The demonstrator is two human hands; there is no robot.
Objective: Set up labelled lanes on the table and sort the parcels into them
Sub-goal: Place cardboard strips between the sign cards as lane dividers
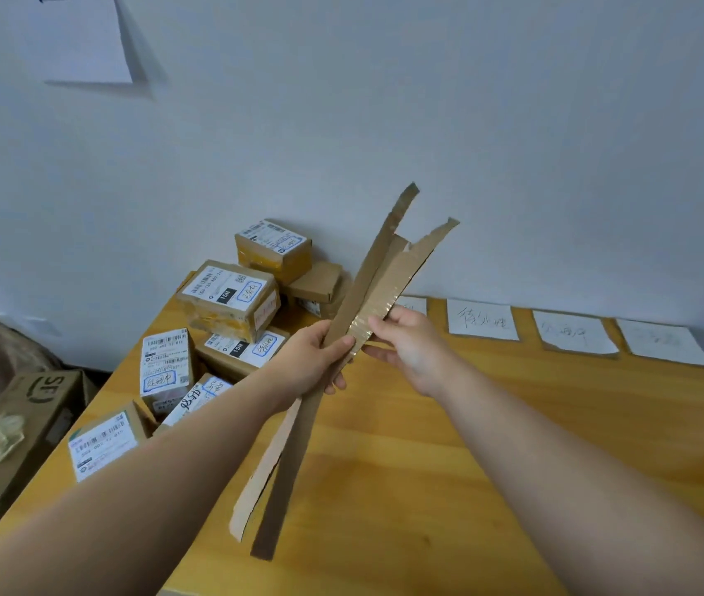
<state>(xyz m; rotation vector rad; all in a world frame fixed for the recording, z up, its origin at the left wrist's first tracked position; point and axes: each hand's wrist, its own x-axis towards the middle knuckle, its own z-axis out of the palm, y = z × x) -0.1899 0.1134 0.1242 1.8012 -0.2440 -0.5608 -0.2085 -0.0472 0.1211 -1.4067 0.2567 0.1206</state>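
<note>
My left hand [318,361] grips a bundle of long brown cardboard strips [378,273] held up over the wooden table [449,445]. My right hand [406,344] pinches one taped strip of that bundle near its middle. The strips fan out at the top and hang down below my left hand. A pile of several cardboard parcels [230,298] with white shipping labels fills the table's far left corner. White paper labels [482,320] with handwriting lie in a row along the wall edge; one more label [411,304] is partly hidden behind the strips.
A large brown box [36,406] with crumpled paper stands on the floor left of the table. A white sheet [79,36] is stuck on the wall at upper left. The wall runs right behind the table.
</note>
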